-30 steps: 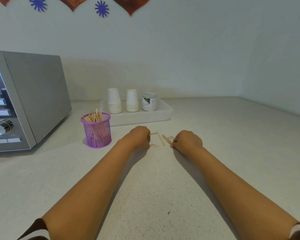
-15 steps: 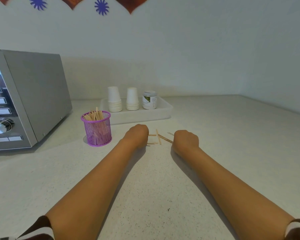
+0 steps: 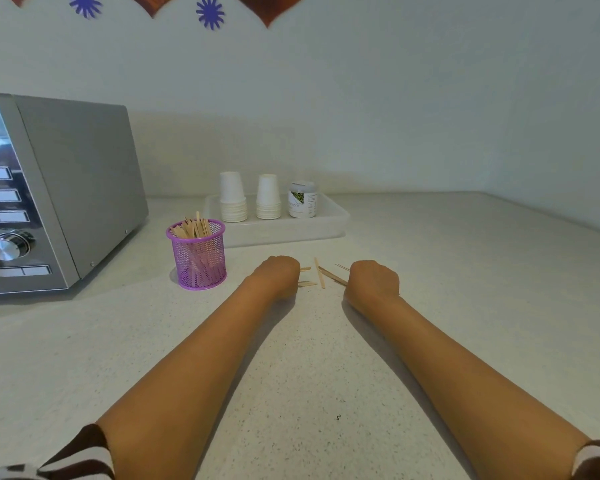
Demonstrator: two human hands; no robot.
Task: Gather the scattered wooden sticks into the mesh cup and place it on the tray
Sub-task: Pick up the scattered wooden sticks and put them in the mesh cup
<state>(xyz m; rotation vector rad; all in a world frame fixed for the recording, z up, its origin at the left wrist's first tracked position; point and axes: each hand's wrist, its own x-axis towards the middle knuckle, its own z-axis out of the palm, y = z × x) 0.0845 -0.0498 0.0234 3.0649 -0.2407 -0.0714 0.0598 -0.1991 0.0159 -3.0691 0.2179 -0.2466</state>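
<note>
A purple mesh cup stands on the counter, holding several wooden sticks upright. To its right, a few loose wooden sticks lie between my hands. My left hand is curled knuckles-up, and two stick ends poke out from its right side. My right hand is curled too, with a stick running in under its fingers. The fingertips of both hands are hidden. The clear plastic tray sits just behind the sticks.
On the tray stand two stacks of white paper cups and a small white jar. A silver microwave fills the left side. The wall runs behind the tray and along the right.
The loose sticks near my right hand have been drawn closer together, and fewer lie spread out. Both hands stay in almost the same spots.
</note>
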